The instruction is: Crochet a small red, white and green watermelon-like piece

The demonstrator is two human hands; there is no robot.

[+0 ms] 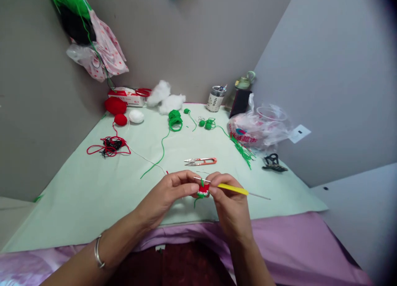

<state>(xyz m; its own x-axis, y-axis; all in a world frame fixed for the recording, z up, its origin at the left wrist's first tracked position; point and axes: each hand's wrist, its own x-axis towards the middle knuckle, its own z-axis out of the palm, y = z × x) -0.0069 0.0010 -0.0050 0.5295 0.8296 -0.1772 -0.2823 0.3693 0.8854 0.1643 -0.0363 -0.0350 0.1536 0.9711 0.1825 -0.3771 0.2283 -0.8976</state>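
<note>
A small crocheted piece [203,189], red with a white and green edge, is held between my two hands near the front of the table. My left hand [174,189] pinches its left side with thumb and fingers. In my right hand [230,201] is a crochet hook with a yellow handle [233,189], its metal tip pointing left over the top of the piece. A bit of green yarn stands at the hook, and a green tail hangs below. Just beyond my hands lie orange-handled thread snips [201,161].
Tangled red and black yarn [113,146] lies left, below red balls [115,106]. White stuffing [172,103], green yarn [175,120] and a pen tin [216,99] stand farther back. At right are a plastic bag [254,129], green strands [242,150] and a black claw clip [274,163].
</note>
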